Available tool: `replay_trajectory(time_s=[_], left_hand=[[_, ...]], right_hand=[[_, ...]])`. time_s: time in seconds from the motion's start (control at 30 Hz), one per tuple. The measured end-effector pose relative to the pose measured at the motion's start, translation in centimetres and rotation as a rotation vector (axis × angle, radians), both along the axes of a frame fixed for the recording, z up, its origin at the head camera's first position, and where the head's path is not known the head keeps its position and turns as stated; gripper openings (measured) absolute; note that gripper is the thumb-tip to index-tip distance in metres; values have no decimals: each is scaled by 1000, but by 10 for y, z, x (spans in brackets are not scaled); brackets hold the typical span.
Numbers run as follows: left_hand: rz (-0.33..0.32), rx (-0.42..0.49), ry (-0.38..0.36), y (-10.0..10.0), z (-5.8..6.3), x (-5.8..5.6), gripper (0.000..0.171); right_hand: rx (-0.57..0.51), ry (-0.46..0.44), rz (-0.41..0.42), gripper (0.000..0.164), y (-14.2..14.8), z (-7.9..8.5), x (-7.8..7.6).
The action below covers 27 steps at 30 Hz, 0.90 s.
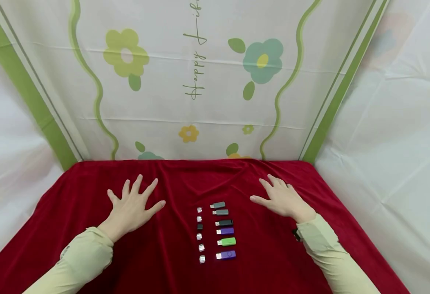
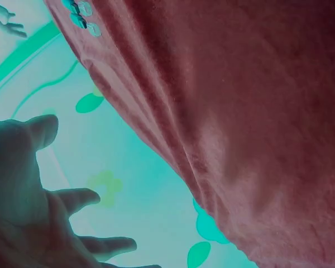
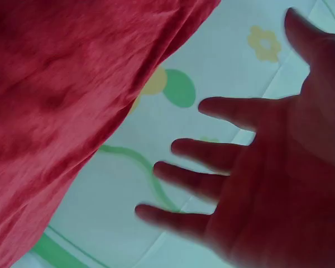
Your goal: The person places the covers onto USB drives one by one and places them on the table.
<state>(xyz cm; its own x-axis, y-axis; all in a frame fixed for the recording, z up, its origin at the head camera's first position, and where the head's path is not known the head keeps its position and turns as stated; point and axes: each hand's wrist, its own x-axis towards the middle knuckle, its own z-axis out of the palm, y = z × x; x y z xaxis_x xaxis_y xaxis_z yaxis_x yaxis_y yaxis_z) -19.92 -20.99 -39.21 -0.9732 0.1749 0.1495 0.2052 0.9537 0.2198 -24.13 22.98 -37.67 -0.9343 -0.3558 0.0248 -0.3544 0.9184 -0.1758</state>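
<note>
Spread wide above the red cloth, the left hand holds nothing, left of two columns of small objects. On the other side, the right hand has its fingers apart and is likewise bare of any object. Between them lies a column of USB sticks with connectors pointing left: two grey ones, a black one, a purple one, a green one and another purple one. A second column, left of it, has several clear caps and one black cap.
Red velvet cloth covers the table, with folds running across it. A white curtain printed with flowers hangs behind the far edge. White fabric walls stand at both sides. A dark object shows beside the right cuff.
</note>
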Motion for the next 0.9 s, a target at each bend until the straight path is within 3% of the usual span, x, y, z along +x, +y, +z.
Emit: replay_trajectory(time_s=[0.23, 0.37, 0.6, 0.77, 0.9], left_hand=[[-58, 69, 88, 9, 4, 2, 66], [-83, 97, 127, 16, 6, 4, 59], [-111, 110, 164, 22, 3, 10, 54], [-119, 105, 174, 18, -5, 9, 54], [-122, 96, 174, 14, -4, 8, 54]], right_hand=[[43, 260, 200, 51, -22, 3, -10], [62, 338, 320, 34, -41, 3, -15], [144, 366, 511, 11, -79, -7, -29], [186, 330, 567, 9, -96, -12, -37], [211, 288, 594, 7, -104, -15, -42]])
